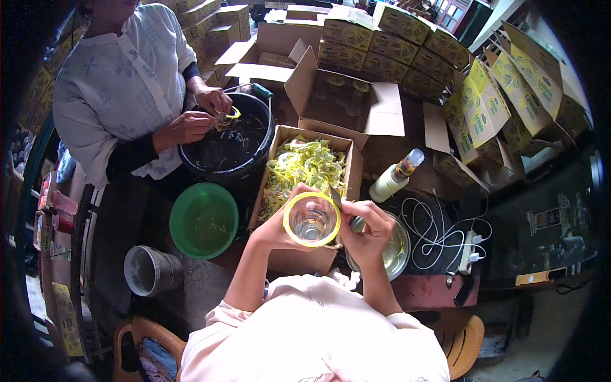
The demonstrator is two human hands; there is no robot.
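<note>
My left hand [272,228] is wrapped round a clear glass [311,223], its mouth facing up and ringed by a yellow rim. At the rim's right side my right hand [368,228] pinches a small, dark, flat blade [335,197], which touches or nearly touches the edge. Just beyond the glass stands a cardboard box [355,167] full of yellow-green and white shreds [307,164]. A round bowl [400,253] is partly hidden under my right hand. Across from me at the left, a co-worker's hands [197,121] hold another yellow-rimmed piece over a black bucket [258,149].
A green basin [203,219] and a grey pail [153,270] stand left. To the right are a pale bottle [393,179], tangled white cable [433,235] and a power strip [470,256]. An open carton [388,105] and stacked yellow cartons [382,51] fill the far side.
</note>
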